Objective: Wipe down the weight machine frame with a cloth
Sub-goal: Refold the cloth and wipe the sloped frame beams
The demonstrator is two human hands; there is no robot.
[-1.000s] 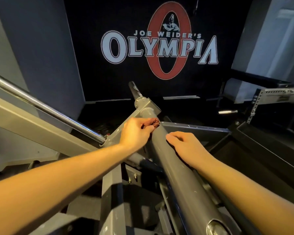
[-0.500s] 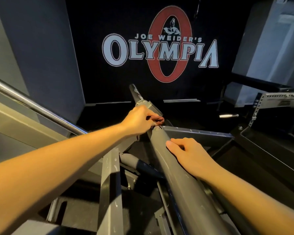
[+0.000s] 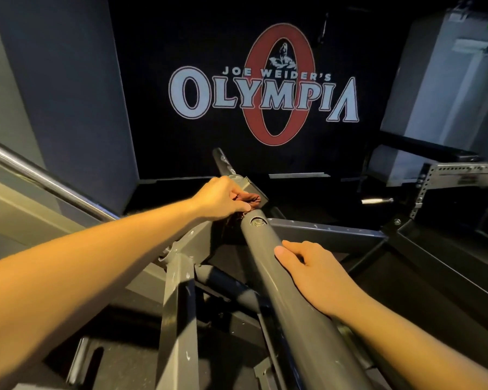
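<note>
Grey-painted steel everywhere: weight machine frame (image 3: 178, 319) filling the near half of the view, with a thick round tube (image 3: 290, 302) running from near right up toward the far centre. Reddish-brown cloth (image 3: 250, 199) bunched at the far end of that tube, pressed against the square bracket (image 3: 251, 188) just beyond it, some dark fabric trailing down at the tube's left side. Left hand (image 3: 223, 197) reaching in from the near left, fingers curled tight round the cloth, knuckles up. Right hand (image 3: 317, 273) lying on the right flank of the tube, nearer than the cloth and well apart from it, thumb stretched along the top of the tube, fingers bent over the far side; whether gripping the tube fully or merely resting, hard to tell. Bolt recess (image 3: 256, 221) on the tube's top between the two hands. Chrome bar (image 3: 40, 175) slanting down from far left toward the bracket. Black wall (image 3: 158, 147) at the far side bearing a red-and-white Olympia logo (image 3: 265, 91). Perforated metal upright (image 3: 423, 190) at far right, short chrome peg (image 3: 376, 200) beside it.
</note>
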